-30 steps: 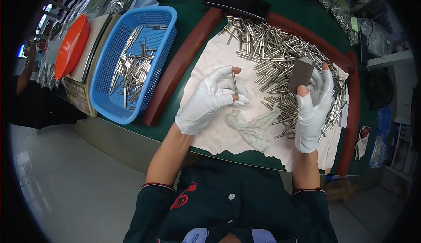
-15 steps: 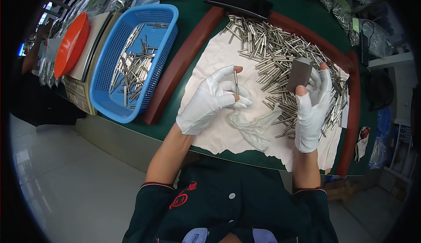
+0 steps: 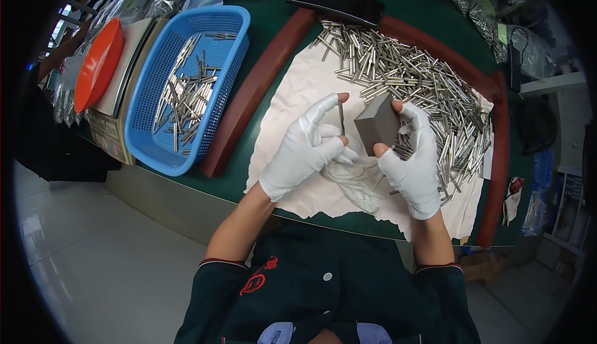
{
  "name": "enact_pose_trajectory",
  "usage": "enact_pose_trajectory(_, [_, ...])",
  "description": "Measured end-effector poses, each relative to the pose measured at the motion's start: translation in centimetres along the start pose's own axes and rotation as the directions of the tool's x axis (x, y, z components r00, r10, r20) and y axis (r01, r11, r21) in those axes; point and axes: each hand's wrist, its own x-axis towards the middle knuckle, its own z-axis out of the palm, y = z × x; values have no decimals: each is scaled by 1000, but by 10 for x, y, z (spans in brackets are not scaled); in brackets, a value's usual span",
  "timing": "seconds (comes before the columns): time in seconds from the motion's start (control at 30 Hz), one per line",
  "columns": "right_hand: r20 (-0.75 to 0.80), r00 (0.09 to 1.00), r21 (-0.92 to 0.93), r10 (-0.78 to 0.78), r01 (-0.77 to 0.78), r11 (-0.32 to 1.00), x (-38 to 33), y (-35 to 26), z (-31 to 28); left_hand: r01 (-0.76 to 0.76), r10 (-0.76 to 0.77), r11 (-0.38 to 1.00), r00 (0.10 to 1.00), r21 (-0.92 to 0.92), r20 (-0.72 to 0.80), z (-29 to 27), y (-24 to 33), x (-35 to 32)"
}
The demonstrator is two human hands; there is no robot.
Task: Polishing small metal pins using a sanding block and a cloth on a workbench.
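Note:
My left hand (image 3: 308, 145), in a white glove with bare thumb and index tips, pinches a thin metal pin (image 3: 341, 119) by its two ends. My right hand (image 3: 413, 160), gloved the same way, grips a dark grey rectangular block (image 3: 378, 122) between thumb and fingers. The block is tilted and stands close to the pin, with a small gap between them. Behind and right of the hands, a large heap of shiny metal pins (image 3: 429, 89) lies on a pale cloth (image 3: 283, 111). A crumpled white cloth or glove (image 3: 353, 185) lies below the hands.
Dark red wooden bars (image 3: 258, 92) frame the cloth on the green table. To the left stands a blue perforated basket (image 3: 138, 129) with more pins, beside an orange dish (image 3: 99, 64) on a scale. A black phone-like device (image 3: 336, 3) rests on the far bar.
My right hand has brought the block left, from over the heap to beside the pin, and turned it. My left hand has shifted slightly right, still pinching the pin.

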Motion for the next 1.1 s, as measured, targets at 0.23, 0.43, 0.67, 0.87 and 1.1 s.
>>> enact_pose_trajectory(0.23, [109, 985, -20, -136, 139, 990, -1, -5, 4, -258, 284, 933, 956, 249, -73, 11, -11, -4])
enact_pose_trajectory(0.43, [124, 978, -25, -167, 171, 985, -3, -5, 5, -342, 434, 779, 899, 525, -59, 10, -17, -6])
enact_pose_trajectory(0.67, [156, 976, -8, -152, 155, 988, -2, -8, 6, -485, 591, 713, 804, 506, -62, 8, -27, -1])
enact_pose_trajectory(0.87, [172, 978, 108, -114, 97, 989, -2, -6, 6, -495, 656, 585, 754, 642, -16, 5, -28, -2])
enact_pose_trajectory(1.1, [139, 984, 68, -114, 106, 992, -2, -11, 7, -497, 570, 717, 821, 489, -2, -1, -28, -5])
